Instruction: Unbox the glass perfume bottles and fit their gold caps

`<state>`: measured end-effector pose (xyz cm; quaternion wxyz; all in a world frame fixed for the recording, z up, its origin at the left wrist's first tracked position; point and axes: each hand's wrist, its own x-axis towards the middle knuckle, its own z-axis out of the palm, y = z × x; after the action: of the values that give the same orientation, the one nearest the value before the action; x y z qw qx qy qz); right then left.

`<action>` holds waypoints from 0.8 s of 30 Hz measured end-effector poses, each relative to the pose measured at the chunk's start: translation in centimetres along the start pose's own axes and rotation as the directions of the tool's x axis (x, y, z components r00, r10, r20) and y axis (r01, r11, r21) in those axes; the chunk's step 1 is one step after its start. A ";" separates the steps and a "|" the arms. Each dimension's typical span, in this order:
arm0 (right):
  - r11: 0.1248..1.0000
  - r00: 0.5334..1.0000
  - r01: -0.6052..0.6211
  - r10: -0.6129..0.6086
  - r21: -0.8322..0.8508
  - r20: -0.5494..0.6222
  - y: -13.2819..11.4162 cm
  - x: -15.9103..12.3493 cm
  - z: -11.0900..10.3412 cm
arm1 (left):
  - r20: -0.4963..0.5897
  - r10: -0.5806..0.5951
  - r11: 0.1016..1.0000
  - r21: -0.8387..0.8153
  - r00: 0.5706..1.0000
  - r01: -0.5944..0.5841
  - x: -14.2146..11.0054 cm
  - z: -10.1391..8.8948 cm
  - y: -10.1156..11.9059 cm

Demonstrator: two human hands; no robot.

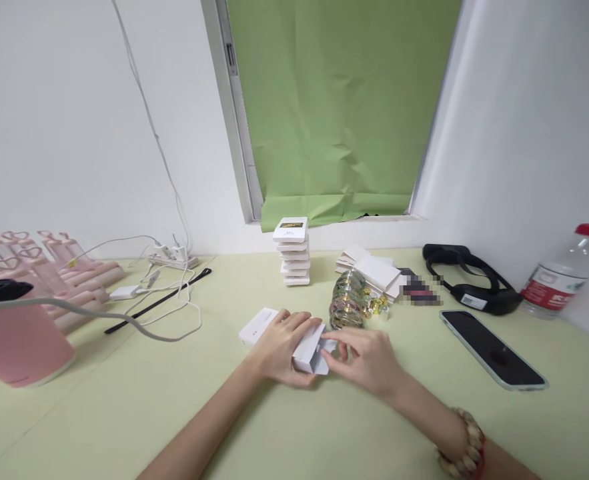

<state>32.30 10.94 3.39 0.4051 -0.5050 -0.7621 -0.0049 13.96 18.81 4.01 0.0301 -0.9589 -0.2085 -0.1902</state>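
Observation:
A small white cardboard box (306, 352) is wrapped in the fingers of my left hand (285, 347), just above the table. Its right end stands open, with flaps showing. My right hand (369, 360) has thumb and index finger closed on a flap at that end. What lies inside the box is hidden. Another white box face with small print (258, 327) shows left of my left hand; my fingers cover where it meets the held box. Beyond my right hand lies a stack of clear round coils (347, 300), beside small gold-coloured pieces (374, 305).
A stack of white boxes (294, 263) stands near the window wall. Flat white cartons (374, 272) lie behind the coils. At right are a phone (494, 350), a black headset (474, 283) and a bottle (557, 280). Cables (187, 323), pink items (64, 280) and a pink container (21, 343) occupy the left.

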 end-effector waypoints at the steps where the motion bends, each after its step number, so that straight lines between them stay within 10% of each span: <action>1: 0.998 0.997 -0.057 0.056 0.006 0.060 -0.3 -0.2 0.4 | 0.001 0.001 1.000 0.009 1.000 -0.001 0.1 0.1 0.4; 8: 0.924 0.922 -0.381 0.382 -0.015 0.065 0.0 0.0 0.8 | -0.050 -0.094 0.992 0.078 0.994 0.098 0.6 0.3 2.4; 24: 0.901 0.932 -0.346 0.299 0.262 0.204 0.7 -0.4 2.7 | 0.022 -0.082 0.990 0.117 0.996 0.079 0.9 0.3 2.0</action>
<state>31.21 12.12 1.05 0.4088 -0.5574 -0.6896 0.2160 15.65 17.44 4.13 0.0755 -0.9488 -0.2581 -0.1658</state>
